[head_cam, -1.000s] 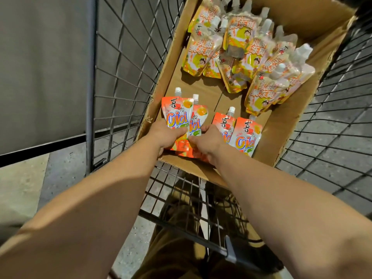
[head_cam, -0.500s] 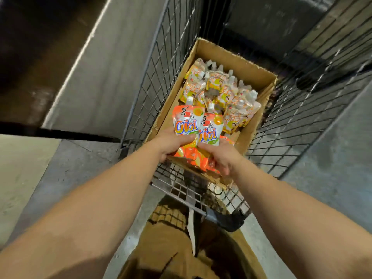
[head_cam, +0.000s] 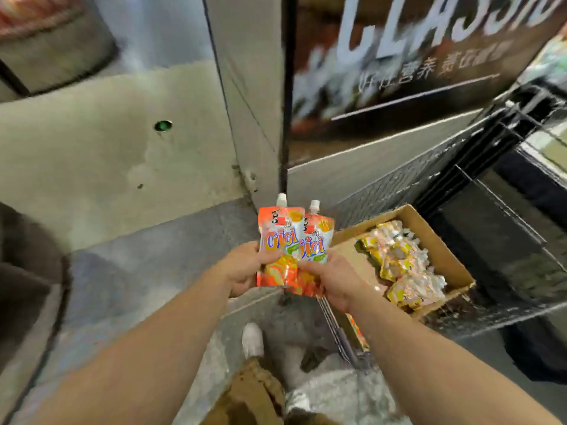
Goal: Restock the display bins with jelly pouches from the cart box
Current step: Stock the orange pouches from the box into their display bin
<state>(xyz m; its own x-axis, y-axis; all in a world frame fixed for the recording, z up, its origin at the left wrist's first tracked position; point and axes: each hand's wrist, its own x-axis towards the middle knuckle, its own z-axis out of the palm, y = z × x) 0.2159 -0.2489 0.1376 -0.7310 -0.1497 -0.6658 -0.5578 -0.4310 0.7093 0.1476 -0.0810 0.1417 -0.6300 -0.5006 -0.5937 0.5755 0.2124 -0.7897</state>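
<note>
Grey floor (head_cam: 147,271) lies under both arms, with a white shoe (head_cam: 252,340) near the bottom. Left hand (head_cam: 242,268) and right hand (head_cam: 333,279) each curl round the low part of two orange jelly pouches (head_cam: 291,243), caps up. Just right of the right hand sits the cardboard box (head_cam: 441,250) with yellow pouches (head_cam: 399,262) inside. Farther off stands a dark sign (head_cam: 414,56).
</note>
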